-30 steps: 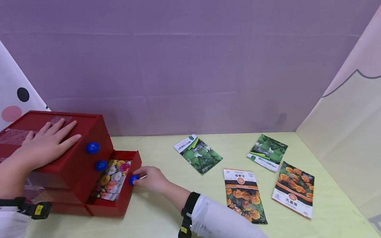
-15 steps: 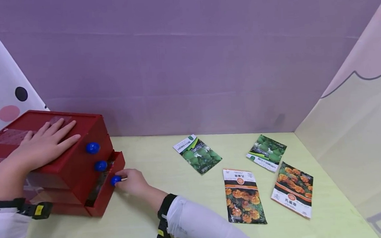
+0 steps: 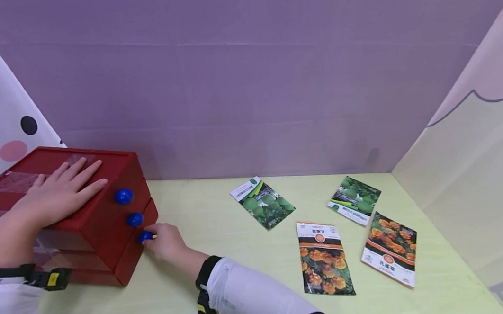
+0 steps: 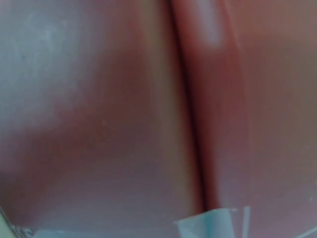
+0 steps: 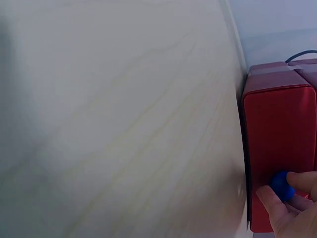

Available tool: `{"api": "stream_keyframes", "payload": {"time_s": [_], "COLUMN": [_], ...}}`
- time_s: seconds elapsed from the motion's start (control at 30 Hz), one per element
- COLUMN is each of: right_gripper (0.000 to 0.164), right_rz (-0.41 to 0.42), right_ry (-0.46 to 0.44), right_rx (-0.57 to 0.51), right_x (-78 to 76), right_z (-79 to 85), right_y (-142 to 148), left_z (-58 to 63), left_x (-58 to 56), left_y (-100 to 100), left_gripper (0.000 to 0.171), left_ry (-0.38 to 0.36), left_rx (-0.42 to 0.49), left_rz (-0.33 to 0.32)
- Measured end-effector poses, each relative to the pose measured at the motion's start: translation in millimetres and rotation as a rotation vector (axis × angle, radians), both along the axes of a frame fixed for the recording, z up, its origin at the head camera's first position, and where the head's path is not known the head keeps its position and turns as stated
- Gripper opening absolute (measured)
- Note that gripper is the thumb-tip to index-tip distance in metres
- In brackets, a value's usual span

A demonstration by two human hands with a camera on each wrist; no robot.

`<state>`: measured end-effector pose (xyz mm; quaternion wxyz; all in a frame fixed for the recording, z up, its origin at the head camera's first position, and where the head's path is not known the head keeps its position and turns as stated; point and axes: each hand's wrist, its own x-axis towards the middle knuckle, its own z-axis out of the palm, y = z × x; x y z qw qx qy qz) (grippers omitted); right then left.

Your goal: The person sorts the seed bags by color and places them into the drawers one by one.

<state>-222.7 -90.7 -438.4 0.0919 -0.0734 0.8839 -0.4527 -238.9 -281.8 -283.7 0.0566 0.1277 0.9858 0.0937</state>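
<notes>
A red drawer cabinet with several tiers stands at the left of the table in the head view. My left hand lies on its top, fingers spread. The blue knob of the bottom drawer is pinched between my right thumb and fingers; my right hand partly covers that knob in the head view. This drawer sits flush with the cabinet front, its contents hidden. Two more blue knobs show above: the top knob and the middle knob. Up close, the left wrist view shows the blurred red cabinet side.
On the pale wooden table lie two green-fruit seed packets, a left packet and a right packet. Two orange-flower packets, one upright and one tilted, lie nearer. A purple backdrop rises behind.
My right hand has moved left, pushing the bottom drawer in by its knob until flush. The flowery picture inside is now out of sight. My left hand has stayed on the cabinet top.
</notes>
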Motion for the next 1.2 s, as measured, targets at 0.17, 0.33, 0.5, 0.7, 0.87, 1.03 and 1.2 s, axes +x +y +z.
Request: {"api": "stream_keyframes", "payload": {"time_s": [0.17, 0.33, 0.5, 0.7, 0.87, 1.03, 1.2], "right_gripper": [0.029, 0.029, 0.030, 0.042, 0.061, 0.057, 0.049], "right_rz": [0.007, 0.024, 0.038, 0.057, 0.037, 0.043, 0.048], "right_ry": [0.028, 0.033, 0.015, -0.021, -0.055, -0.025, 0.010], "right_rx": [0.033, 0.038, 0.031, -0.067, -0.222, -0.290, -0.290], "right_x": [-1.8, -3.5, -7.1, -10.1, -10.0, -10.1, -8.5], "right_z": [0.3, -1.0, -3.8, -0.1, 13.9, 27.1, 32.6], "right_y": [-4, -3, -2, 4, 9, 8, 4], "left_z": [-0.7, -0.4, 0.8, 0.7, 1.2, 3.7, 5.4], "left_x": [0.4, 2.3, 2.5, 1.3, 2.7, 6.1, 8.2], "left_y": [-4, -4, -3, -2, -1, 0, 1], "left_gripper": [0.081, 0.082, 0.082, 0.082, 0.081, 0.081, 0.080], "left_ry": [0.007, 0.011, -0.001, -0.008, -0.003, -0.002, 0.004], "left_rx": [0.001, 0.000, 0.006, 0.020, 0.023, 0.021, 0.012], "left_rz": [-0.006, -0.007, -0.006, -0.014, -0.013, -0.018, -0.027]}}
